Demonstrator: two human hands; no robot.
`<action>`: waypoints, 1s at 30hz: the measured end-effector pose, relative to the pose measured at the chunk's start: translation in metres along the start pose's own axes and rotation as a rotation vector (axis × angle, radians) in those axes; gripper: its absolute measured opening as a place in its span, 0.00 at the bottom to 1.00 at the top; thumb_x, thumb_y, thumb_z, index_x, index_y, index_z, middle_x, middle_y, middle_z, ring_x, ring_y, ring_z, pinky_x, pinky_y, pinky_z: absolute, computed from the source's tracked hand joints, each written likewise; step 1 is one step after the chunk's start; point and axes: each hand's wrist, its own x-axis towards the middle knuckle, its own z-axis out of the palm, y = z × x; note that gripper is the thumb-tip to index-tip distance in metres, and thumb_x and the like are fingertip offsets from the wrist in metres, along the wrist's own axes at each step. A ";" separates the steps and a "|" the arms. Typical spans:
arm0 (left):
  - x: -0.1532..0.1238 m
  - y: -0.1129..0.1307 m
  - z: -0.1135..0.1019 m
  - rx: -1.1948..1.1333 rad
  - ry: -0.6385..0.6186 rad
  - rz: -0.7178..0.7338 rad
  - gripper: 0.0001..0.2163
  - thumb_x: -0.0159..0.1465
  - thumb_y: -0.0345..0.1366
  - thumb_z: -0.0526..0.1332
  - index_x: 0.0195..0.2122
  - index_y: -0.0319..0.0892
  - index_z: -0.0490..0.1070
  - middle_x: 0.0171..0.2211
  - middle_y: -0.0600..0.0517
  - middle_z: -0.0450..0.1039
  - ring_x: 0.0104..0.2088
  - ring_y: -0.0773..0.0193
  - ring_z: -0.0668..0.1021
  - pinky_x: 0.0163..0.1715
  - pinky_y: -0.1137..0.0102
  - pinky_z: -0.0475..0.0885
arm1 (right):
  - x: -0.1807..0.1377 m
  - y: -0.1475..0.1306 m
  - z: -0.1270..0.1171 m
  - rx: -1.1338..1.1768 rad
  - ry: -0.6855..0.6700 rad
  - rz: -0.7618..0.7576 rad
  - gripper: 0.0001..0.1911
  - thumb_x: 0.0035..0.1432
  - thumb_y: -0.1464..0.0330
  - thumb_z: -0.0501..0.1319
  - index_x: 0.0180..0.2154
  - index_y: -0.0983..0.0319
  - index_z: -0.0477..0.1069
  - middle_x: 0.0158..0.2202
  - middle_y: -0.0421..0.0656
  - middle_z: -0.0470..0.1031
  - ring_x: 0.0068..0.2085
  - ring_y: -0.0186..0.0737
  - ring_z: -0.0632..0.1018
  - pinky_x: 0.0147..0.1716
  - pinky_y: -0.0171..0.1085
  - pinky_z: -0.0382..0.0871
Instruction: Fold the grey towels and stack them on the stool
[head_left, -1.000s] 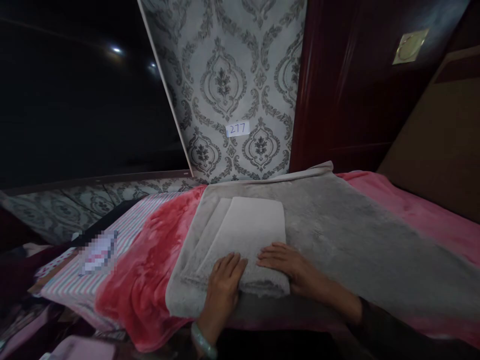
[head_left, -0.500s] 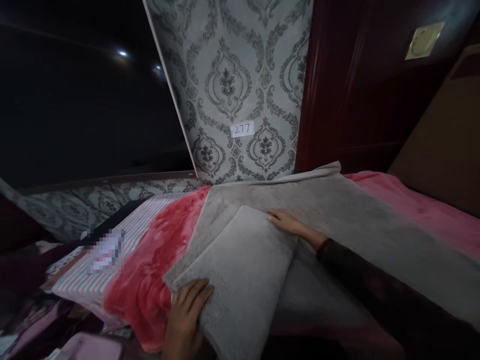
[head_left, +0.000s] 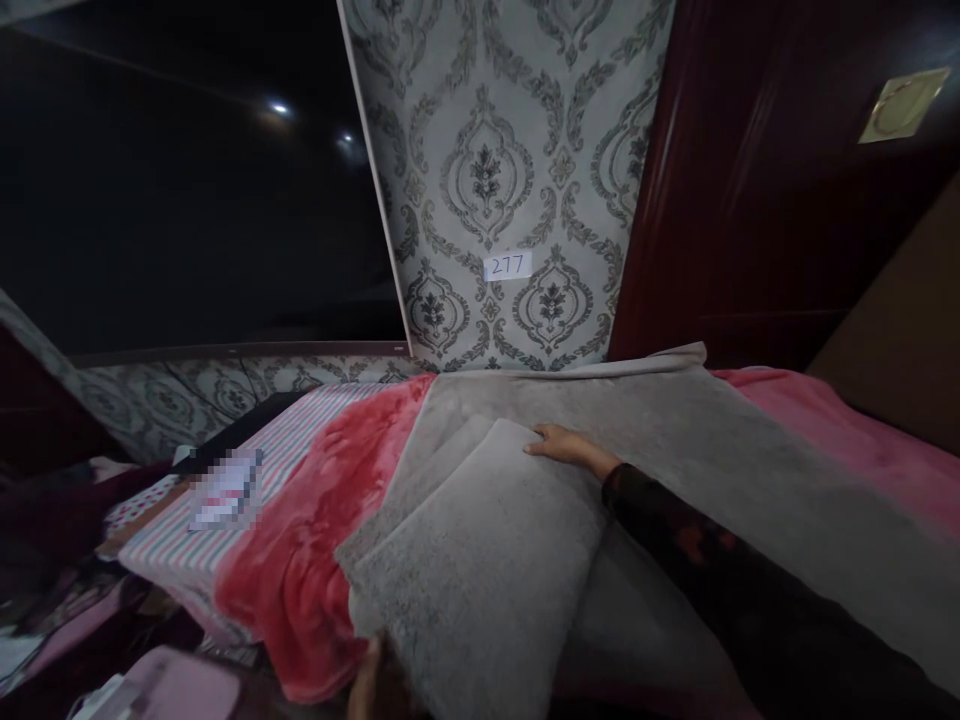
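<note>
Fingers of the right hand point(head_left: 562, 445) touch the far edge of a grey cloth point(head_left: 472, 580), about 1 o'clock from its middle; whether pinching or just resting there, cannot tell. Left hand point(head_left: 373, 688) at 7 to 8 o'clock, blurred and cut by the frame, close by the cloth's near-left edge; grip cannot be told.

Cloth lies over a spread grey blanket point(head_left: 697, 490), near end running out of view at 6 o'clock. Whether the two are one piece, unclear. By my reading, layering is partly done: a second edge shows just outside the top one on the 10 o'clock side. Lining up is left, as those edges stand offset.

Top layer sits askew: long axis seems to run 1 to 7 o'clock, far corner near 12, left corner at 9.

Farther out: red blanket point(head_left: 300, 570) at 9, striped cover point(head_left: 281, 445) at 10, pink cover point(head_left: 840, 415) at 2, number label point(head_left: 508, 265) on the patterned wall point(head_left: 480, 110) at 12.
</note>
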 end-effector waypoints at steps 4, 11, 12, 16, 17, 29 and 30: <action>0.004 0.011 0.009 -0.095 0.067 -0.108 0.24 0.54 0.64 0.60 0.43 0.54 0.73 0.27 0.52 0.77 0.31 0.51 0.82 0.28 0.59 0.77 | -0.006 -0.007 0.001 0.143 -0.044 0.040 0.15 0.54 0.66 0.64 0.42 0.67 0.76 0.40 0.48 0.81 0.40 0.47 0.80 0.41 0.41 0.74; 0.007 0.091 0.018 -0.025 -0.011 0.129 0.32 0.54 0.52 0.68 0.59 0.48 0.65 0.58 0.46 0.72 0.60 0.51 0.73 0.54 0.60 0.73 | -0.046 -0.015 -0.020 0.345 0.058 0.032 0.15 0.55 0.65 0.62 0.43 0.65 0.75 0.37 0.46 0.80 0.40 0.45 0.78 0.40 0.40 0.75; 0.012 0.113 0.021 -0.011 -0.064 0.161 0.33 0.53 0.51 0.69 0.58 0.48 0.66 0.58 0.46 0.72 0.59 0.50 0.73 0.54 0.60 0.73 | -0.057 -0.014 -0.029 0.371 0.102 0.034 0.16 0.55 0.64 0.62 0.44 0.65 0.75 0.39 0.46 0.80 0.41 0.46 0.78 0.42 0.40 0.75; 0.057 0.202 0.043 -0.018 -0.271 0.213 0.34 0.46 0.46 0.71 0.55 0.42 0.70 0.53 0.44 0.76 0.49 0.49 0.79 0.45 0.62 0.76 | -0.116 0.001 -0.071 0.613 0.262 0.053 0.22 0.54 0.60 0.65 0.48 0.63 0.73 0.45 0.50 0.78 0.46 0.50 0.78 0.45 0.43 0.75; 0.075 0.218 0.051 0.010 -0.329 0.205 0.33 0.44 0.44 0.71 0.53 0.42 0.71 0.52 0.44 0.76 0.48 0.50 0.79 0.44 0.63 0.76 | -0.131 0.006 -0.078 0.685 0.277 0.046 0.23 0.53 0.60 0.66 0.49 0.64 0.72 0.45 0.51 0.78 0.46 0.51 0.78 0.44 0.43 0.76; 0.182 0.175 0.146 0.788 -0.385 0.330 0.08 0.51 0.43 0.62 0.25 0.43 0.71 0.30 0.48 0.78 0.43 0.51 0.77 0.45 0.64 0.70 | -0.180 0.107 -0.007 0.932 0.282 0.221 0.16 0.55 0.67 0.61 0.47 0.61 0.71 0.30 0.39 0.74 0.28 0.34 0.76 0.29 0.34 0.75; 0.183 0.172 0.148 0.817 -0.365 0.348 0.08 0.52 0.42 0.61 0.24 0.44 0.70 0.30 0.48 0.77 0.42 0.51 0.77 0.44 0.64 0.70 | -0.182 0.109 -0.006 0.950 0.314 0.215 0.15 0.56 0.67 0.61 0.46 0.61 0.71 0.30 0.39 0.73 0.28 0.33 0.75 0.28 0.32 0.74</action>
